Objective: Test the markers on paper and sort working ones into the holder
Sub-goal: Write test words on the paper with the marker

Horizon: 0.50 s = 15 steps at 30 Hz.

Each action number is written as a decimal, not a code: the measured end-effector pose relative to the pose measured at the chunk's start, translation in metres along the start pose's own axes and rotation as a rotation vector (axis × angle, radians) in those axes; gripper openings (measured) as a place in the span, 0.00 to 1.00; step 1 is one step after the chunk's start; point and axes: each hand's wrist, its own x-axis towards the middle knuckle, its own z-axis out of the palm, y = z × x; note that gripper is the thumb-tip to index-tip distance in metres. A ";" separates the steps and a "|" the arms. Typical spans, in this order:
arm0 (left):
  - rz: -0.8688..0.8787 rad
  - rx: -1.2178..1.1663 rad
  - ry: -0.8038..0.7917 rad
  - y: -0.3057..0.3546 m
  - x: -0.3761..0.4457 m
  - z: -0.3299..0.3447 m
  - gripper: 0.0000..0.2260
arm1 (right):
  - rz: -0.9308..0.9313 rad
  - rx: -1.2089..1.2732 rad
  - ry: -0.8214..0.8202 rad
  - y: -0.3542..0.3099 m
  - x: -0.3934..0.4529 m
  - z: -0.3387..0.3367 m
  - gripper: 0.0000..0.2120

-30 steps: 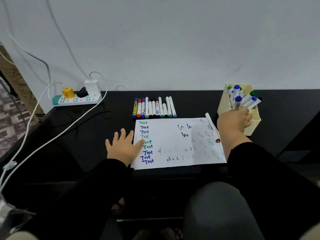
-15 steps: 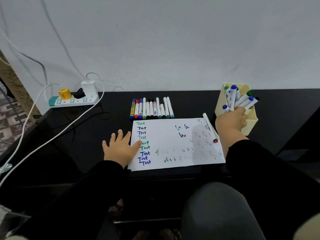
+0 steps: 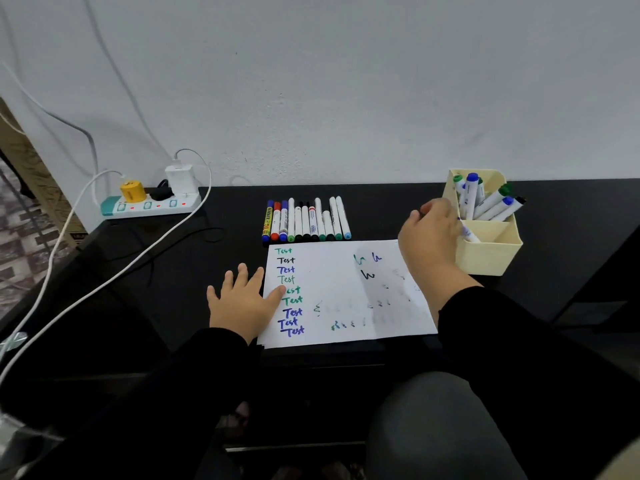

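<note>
- Markers (image 3: 306, 220) lie in a tight row on the black desk (image 3: 398, 209), just behind the far edge of the paper (image 3: 346, 292), caps toward it.
- More markers (image 3: 485, 202) stand tilted in the back compartment of the cream holder (image 3: 491, 254), just right of the paper's far right corner.
- One blue-capped marker (image 3: 469, 233) leans in the holder's front compartment, touching or just beside the right hand.
- The right hand (image 3: 431, 237) hovers over the paper's far right corner, against the holder's left wall; blur hides whether its fingers grip anything.
- The left hand (image 3: 242, 299) lies flat with fingers spread on the desk, its thumb on the paper's left edge.
- A power strip (image 3: 149, 206) sits well left of the paper, by the wall.
</note>
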 end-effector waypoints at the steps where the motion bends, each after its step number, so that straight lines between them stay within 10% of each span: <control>1: 0.000 0.002 0.009 0.000 0.000 0.001 0.31 | -0.047 -0.019 -0.008 -0.003 0.000 0.004 0.11; 15: -0.044 0.012 0.010 0.003 0.009 0.002 0.31 | -0.065 -0.159 -0.656 -0.035 0.036 0.088 0.04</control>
